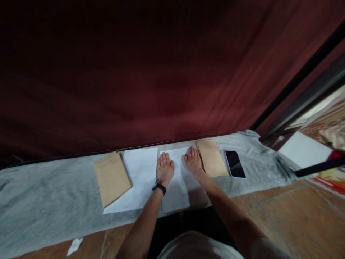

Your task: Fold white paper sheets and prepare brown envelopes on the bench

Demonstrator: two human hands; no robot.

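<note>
My left hand [165,168] and my right hand [193,160] both lie flat, palms down and fingers stretched out, on a white sheet of paper [176,190] in front of me. Neither hand holds anything. A black band is on my left wrist. A second white sheet [137,180] lies just left of the first. A brown envelope [111,177] rests on its left edge. Another brown envelope [211,157] lies just right of my right hand.
Everything sits on a grey cloth [40,201] spread over a tiled floor [291,208]. A black phone [234,164] lies face up right of the envelope. A dark red curtain [134,79] hangs behind. A white scrap [74,245] lies at the cloth's near edge.
</note>
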